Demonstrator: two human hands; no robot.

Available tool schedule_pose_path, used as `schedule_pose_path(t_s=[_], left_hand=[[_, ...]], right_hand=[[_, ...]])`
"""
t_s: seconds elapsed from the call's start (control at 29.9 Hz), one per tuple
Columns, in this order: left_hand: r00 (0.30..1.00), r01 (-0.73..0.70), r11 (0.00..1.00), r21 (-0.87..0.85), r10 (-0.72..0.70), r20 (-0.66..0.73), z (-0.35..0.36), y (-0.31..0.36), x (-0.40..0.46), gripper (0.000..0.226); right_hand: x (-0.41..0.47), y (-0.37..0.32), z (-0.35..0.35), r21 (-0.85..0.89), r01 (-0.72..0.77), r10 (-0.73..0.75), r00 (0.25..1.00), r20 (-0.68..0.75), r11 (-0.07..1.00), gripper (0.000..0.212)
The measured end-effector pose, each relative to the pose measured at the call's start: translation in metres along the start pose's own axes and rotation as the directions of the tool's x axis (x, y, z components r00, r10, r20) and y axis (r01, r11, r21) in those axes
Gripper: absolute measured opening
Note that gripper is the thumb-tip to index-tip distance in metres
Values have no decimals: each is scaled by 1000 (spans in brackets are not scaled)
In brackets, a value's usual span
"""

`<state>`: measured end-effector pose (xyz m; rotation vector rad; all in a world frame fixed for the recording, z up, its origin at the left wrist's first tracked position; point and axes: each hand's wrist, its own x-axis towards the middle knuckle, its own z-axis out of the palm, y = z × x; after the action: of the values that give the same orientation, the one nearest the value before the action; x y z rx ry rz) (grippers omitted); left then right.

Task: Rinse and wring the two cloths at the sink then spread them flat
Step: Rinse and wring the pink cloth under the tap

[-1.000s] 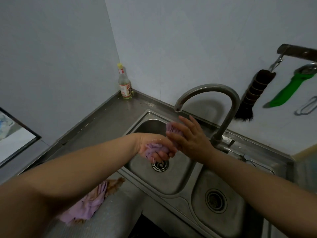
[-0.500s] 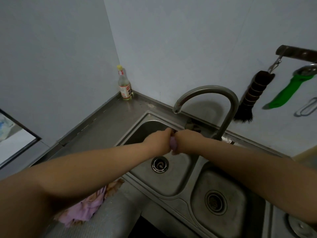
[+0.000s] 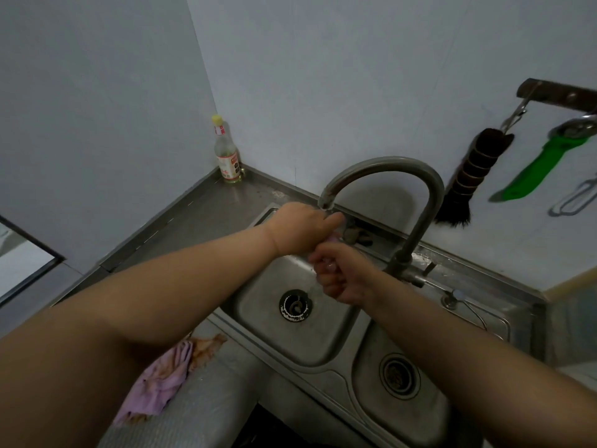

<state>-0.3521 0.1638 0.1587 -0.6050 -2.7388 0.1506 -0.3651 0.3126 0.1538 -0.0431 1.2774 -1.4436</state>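
Over the left basin of the double stainless-steel sink [image 3: 326, 347], both hands are closed around one twisted pink cloth [image 3: 334, 238], of which only a small pale fold shows between them. The left hand [image 3: 300, 228] sits higher, at about eleven o'clock from the right hand [image 3: 340, 273], its knuckles up and its fingers curled down over the upper end of the cloth, just under the faucet [image 3: 387, 176] mouth. The right hand is a tight fist turned knuckles toward the camera, gripping the lower end; water shines on its fingers and a thin trickle falls from it toward the round drain [image 3: 295, 306] below, at roughly seven o'clock. Both forearms reach in long and bare from the lower corners, the left one crossing from the lower left, the right one from the lower right. The second cloth [image 3: 158, 383], pink with brownish stains, lies crumpled on the ribbed steel drainboard [image 3: 200, 412] at about seven o'clock from the hands, well apart from them and partly under the left forearm. The faucet is a dull grey gooseneck with a worn tip. In the far corner of the counter, at eleven o'clock, stands a clear bottle [image 3: 226, 153] with a yellow cap and a red-and-white label. On the wall at two o'clock hang a dark bristle brush [image 3: 468, 179] and a green-handled utensil [image 3: 542, 169].
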Motion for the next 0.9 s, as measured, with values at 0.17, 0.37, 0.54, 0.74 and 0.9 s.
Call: schedule_pose_path(t_s=[0.17, 0.37, 0.54, 0.74, 0.9], left_hand=[[989, -150, 987, 55, 151, -5, 10, -6, -11, 22], [804, 541, 826, -159, -453, 386, -4, 7, -22, 20], [411, 842, -270, -467, -240, 879, -9, 11, -31, 32], [554, 802, -563, -199, 575, 602, -15, 29, -31, 35], [536, 839, -517, -166, 738, 410, -23, 36, -31, 26]], right_hand=[[-1, -28, -31, -46, -261, 264, 935, 236, 964, 22], [-2, -31, -33, -223, 133, -129, 991, 36, 966, 46], [8, 16, -49, -936, 189, -722, 596, 351, -298, 91], [14, 0, -49, -598, 222, -588, 115, 801, -771, 59], [-8, -39, -25, -342, 256, -355, -8, 935, -904, 13]])
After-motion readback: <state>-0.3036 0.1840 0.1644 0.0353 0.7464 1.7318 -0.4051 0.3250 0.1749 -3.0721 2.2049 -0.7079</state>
